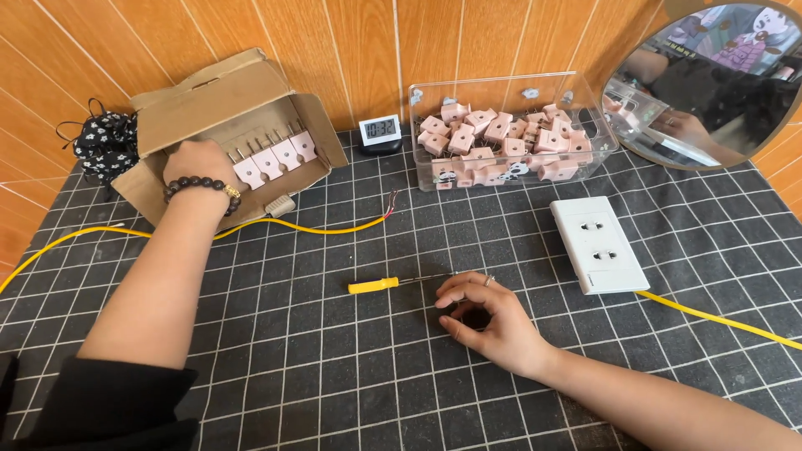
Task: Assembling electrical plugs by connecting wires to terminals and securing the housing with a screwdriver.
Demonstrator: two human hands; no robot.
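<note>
My left hand (199, 163), with a dark bead bracelet on the wrist, reaches into an open cardboard box (209, 100) lying on its side; its fingers are hidden among a row of pink plug adapters (276, 156) with metal pins. My right hand (484, 313) rests on the black gridded mat (292, 351), fingers loosely curled, a ring on one finger, holding nothing visible. Just left of it lies a small screwdriver with a yellow handle (374, 285), its thin shaft pointing at my fingertips.
A clear plastic tub (597, 138) at the back holds several pink adapters. A white double wall socket (598, 244) lies on the right with a yellow cable (718, 320). Another yellow cable (317, 229) with bared ends crosses the mat. A small digital clock (379, 133), a round mirror (710, 79) and a floral scrunchie (104, 144) stand by the wooden wall.
</note>
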